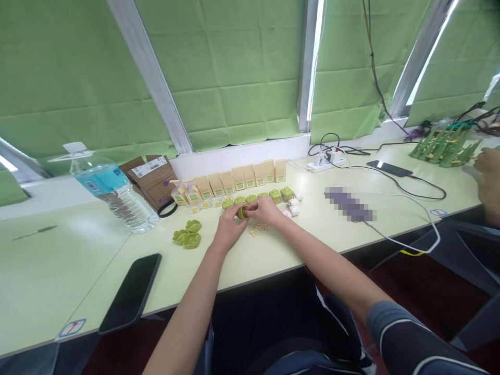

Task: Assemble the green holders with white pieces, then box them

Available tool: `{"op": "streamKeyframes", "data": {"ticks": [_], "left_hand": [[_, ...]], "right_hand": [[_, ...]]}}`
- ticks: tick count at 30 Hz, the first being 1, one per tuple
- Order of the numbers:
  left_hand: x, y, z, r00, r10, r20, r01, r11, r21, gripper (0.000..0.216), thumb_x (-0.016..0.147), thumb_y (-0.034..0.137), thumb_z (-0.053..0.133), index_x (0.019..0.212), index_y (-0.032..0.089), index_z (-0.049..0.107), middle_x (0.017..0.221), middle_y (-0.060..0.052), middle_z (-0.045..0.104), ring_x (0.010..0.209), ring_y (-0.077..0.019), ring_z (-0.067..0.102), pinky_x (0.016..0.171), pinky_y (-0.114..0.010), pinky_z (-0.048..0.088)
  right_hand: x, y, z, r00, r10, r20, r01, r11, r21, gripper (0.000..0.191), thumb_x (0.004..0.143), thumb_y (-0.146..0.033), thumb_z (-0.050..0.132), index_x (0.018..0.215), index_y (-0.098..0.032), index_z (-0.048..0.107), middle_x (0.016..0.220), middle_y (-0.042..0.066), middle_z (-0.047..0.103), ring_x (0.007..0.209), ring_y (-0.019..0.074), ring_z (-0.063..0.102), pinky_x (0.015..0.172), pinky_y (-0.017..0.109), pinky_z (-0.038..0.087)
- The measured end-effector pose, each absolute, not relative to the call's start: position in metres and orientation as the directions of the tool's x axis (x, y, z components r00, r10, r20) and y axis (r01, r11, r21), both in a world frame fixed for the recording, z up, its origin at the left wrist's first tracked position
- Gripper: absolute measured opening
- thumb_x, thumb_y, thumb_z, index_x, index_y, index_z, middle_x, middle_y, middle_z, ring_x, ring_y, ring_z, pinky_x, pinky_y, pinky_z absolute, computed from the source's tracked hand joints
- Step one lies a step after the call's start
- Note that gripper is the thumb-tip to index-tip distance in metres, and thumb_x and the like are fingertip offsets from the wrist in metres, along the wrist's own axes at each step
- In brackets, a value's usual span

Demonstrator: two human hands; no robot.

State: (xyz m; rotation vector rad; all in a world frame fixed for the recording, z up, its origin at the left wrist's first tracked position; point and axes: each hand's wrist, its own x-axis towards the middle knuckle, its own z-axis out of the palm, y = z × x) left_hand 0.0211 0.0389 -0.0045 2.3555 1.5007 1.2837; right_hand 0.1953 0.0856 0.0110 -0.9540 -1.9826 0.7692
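One long pale table [258,260]'s got a big water bottle [113,190] and a row of tan boxes [227,181] on it. The left hand [230,226] and right hand [266,209] meet in front of those, three green shells [191,240] sitting off to the left. Both hands are pinching one small green piece [242,213], some tiny yellow loops [264,227] lying nearby.

I see a workshop: small boxes [228,183] lined along the tabletop [269,256] beyond the fingers [255,205], a co-worker's hand [487,160] well right.

Olive-green held piece [241,213], yellow loops [259,226], tan boxes [249,176]
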Motion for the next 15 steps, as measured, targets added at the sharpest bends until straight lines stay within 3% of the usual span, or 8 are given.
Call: {"op": "streamKeyframes", "data": {"ticks": [7, 15], "left_hand": [[0.0250, 0.0335, 0.0002, 0.181, 0.757, 0.628, 0.711, -0.542, 0.449, 0.040, 0.084, 0.024, 0.066, 0.124, 0.024, 0.066, 0.116, -0.006, 0.072, 0.103, -0.0216, 0.066, 0.091, -0.038, 0.055], [0.0273, 0.0362, -0.0016, 0.117, 0.775, 0.621, 0.712, -0.502, 0.492, 0.042, 0.082, 0.021, 0.067, 0.125, 0.025, 0.065, 0.119, -0.005, 0.071, 0.101, -0.0210, 0.065, 0.092, -0.038, 0.055]], "right_hand": [[0.1955, 0.0869, 0.0100, -0.407, 0.819, 0.404, 0.284, 0.534, -0.797, 0.014, 0.073, -0.019, 0.067, 0.068, -0.014, 0.080, 0.058, -0.002, 0.066, 0.059, 0.0105, 0.057, 0.056, 0.020, 0.035], [0.1920, 0.0899, 0.0059, -0.338, 0.851, 0.402, 0.283, 0.499, -0.819, 0.014, 0.076, -0.025, 0.073, 0.081, -0.016, 0.083, 0.074, 0.004, 0.078, 0.072, 0.0175, 0.070, 0.063, 0.022, 0.046]]}}
